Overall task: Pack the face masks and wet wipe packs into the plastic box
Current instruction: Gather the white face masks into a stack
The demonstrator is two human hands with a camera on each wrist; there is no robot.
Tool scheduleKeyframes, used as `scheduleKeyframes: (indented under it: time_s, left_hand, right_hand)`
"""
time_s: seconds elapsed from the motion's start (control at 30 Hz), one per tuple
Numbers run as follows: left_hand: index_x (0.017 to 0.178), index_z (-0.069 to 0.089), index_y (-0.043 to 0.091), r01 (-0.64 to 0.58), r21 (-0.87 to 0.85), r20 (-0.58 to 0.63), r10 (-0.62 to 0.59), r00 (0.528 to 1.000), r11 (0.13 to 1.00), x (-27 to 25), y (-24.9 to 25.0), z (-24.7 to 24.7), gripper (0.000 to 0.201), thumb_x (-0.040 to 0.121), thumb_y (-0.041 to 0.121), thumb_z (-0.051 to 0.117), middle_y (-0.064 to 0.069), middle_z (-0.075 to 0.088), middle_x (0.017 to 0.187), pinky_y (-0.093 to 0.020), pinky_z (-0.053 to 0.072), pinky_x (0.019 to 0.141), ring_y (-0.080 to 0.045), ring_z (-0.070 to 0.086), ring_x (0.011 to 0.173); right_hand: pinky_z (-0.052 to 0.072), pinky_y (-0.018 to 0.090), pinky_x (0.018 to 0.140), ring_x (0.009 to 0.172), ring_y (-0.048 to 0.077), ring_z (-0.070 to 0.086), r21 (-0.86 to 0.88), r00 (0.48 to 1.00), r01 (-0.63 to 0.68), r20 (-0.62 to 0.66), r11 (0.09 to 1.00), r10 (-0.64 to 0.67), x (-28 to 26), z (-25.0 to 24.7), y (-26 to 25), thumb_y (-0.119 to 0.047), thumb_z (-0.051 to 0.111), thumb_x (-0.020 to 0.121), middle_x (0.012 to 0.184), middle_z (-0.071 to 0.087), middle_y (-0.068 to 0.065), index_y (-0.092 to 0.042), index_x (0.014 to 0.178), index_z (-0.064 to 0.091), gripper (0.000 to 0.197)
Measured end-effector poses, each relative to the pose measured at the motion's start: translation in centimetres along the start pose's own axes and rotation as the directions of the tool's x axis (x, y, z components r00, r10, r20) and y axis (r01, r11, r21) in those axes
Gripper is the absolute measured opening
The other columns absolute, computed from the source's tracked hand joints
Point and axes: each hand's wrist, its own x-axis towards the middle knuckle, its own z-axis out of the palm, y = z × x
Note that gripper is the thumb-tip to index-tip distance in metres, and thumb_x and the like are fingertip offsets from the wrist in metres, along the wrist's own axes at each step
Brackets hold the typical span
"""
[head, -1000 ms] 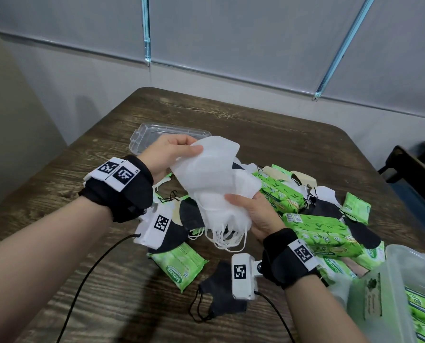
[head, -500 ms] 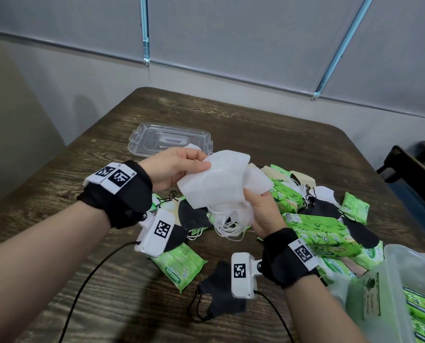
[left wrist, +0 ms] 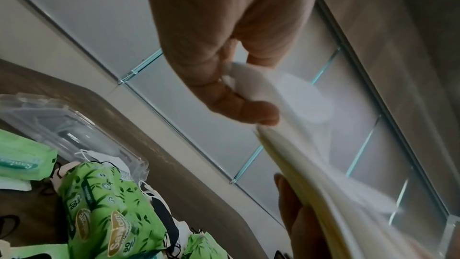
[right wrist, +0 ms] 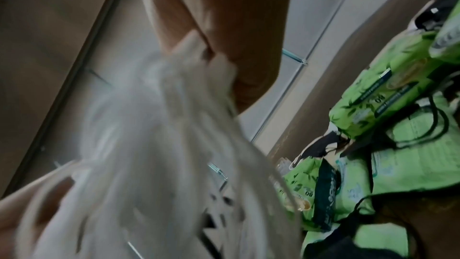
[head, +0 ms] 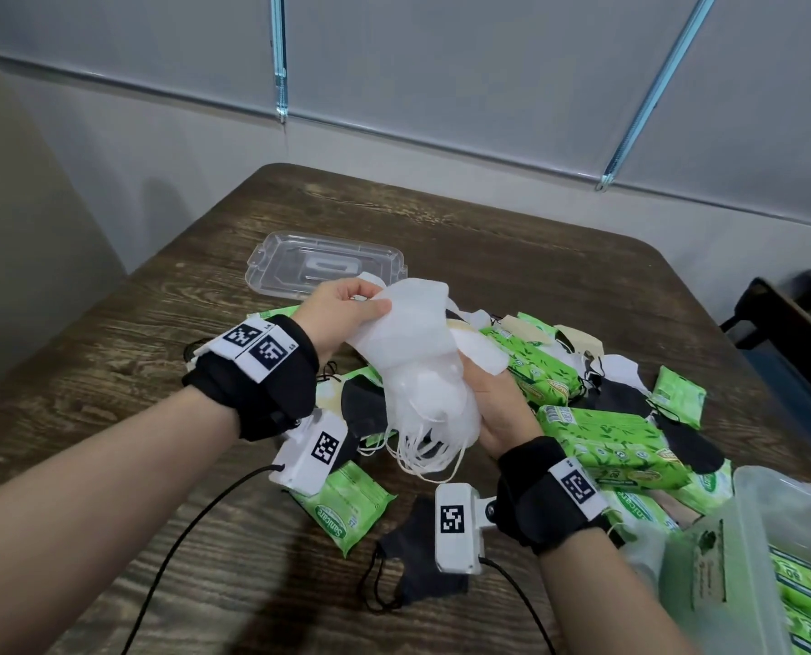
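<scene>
Both hands hold a stack of white face masks above the table, ear loops dangling below. My left hand pinches the stack's upper edge. My right hand grips its lower part from the right, blurred white in the right wrist view. Green wet wipe packs and black masks lie scattered on the table. The plastic box stands at the lower right with green packs inside.
The clear box lid lies behind the hands on the wooden table. One small wipe pack lies near the front. Cables trail from both wrists. A dark chair stands off the table's right edge.
The mask stack has dropped lower and turned more upright between the hands. My right hand slid down along it and closed more around the lower part.
</scene>
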Motion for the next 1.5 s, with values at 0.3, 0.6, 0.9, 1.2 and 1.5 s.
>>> scheduleKeyframes:
  time_s: [0.3,0.6,0.9,1.2,1.5]
  left_hand:
    - [0.081,0.058,0.017,-0.116,0.023,-0.131,0.118,0.984,0.993,0.9,0.5,-1.9,0.014,0.090,0.006,0.058,-0.002,0.061,0.079,-0.020,0.049,0.059,-0.009,0.058,0.061]
    - [0.078,0.058,0.024,-0.137,0.265,-0.201,0.193,0.960,0.954,0.9,0.0,-1.5,0.014,0.089,0.016,0.060,-0.005,0.064,0.086,-0.031,0.047,0.074,-0.021,0.057,0.078]
    - [0.078,0.061,0.022,-0.125,0.150,-0.082,0.138,0.987,0.981,0.4,0.1,-0.4,0.013,0.088,0.013,0.063,-0.014,0.068,0.097,-0.040,0.049,0.081,-0.023,0.060,0.081]
    - [0.077,0.059,0.020,-0.161,0.132,-0.153,0.181,0.972,0.978,0.9,0.2,0.2,0.015,0.090,0.012,0.059,-0.002,0.063,0.076,-0.033,0.047,0.071,-0.020,0.058,0.070]
    - [0.077,0.063,0.020,-0.260,0.125,-0.061,0.269,0.961,0.958,-0.4,2.0,-0.4,0.017,0.086,0.006,0.063,0.003,0.066,0.072,-0.023,0.047,0.066,-0.009,0.059,0.065]
  right_hand:
    - [0.049,0.031,0.068,0.080,0.022,0.063,0.001,0.989,-0.066,-0.132,0.998,0.066,-0.2,-2.5,0.2,-0.014,0.065,0.073,0.088,0.066,0.009,-0.009,0.095,0.063,0.023]
    - [0.055,0.034,0.078,0.095,0.021,0.066,-0.062,0.997,0.070,0.019,0.996,-0.069,-0.3,-0.2,-1.0,-0.024,0.073,0.067,0.102,0.070,0.008,-0.017,0.111,0.067,0.044]
    - [0.055,0.041,0.084,0.105,0.027,0.065,-0.079,0.997,-0.009,0.081,0.997,0.016,-0.3,0.6,-0.6,-0.016,0.074,0.070,0.118,0.066,0.010,-0.022,0.125,0.058,0.058]
    - [0.054,0.024,0.057,0.074,0.016,0.071,-0.158,0.993,-0.081,0.073,0.984,0.094,-1.6,-0.1,-1.4,-0.006,0.075,0.074,0.082,0.073,0.004,-0.006,0.099,0.066,0.026]
    - [0.054,0.027,0.058,0.084,0.021,0.068,-0.254,0.980,-0.144,-0.174,0.956,0.101,-1.5,-3.2,-0.7,-0.019,0.075,0.078,0.100,0.071,0.012,-0.002,0.113,0.062,0.042]
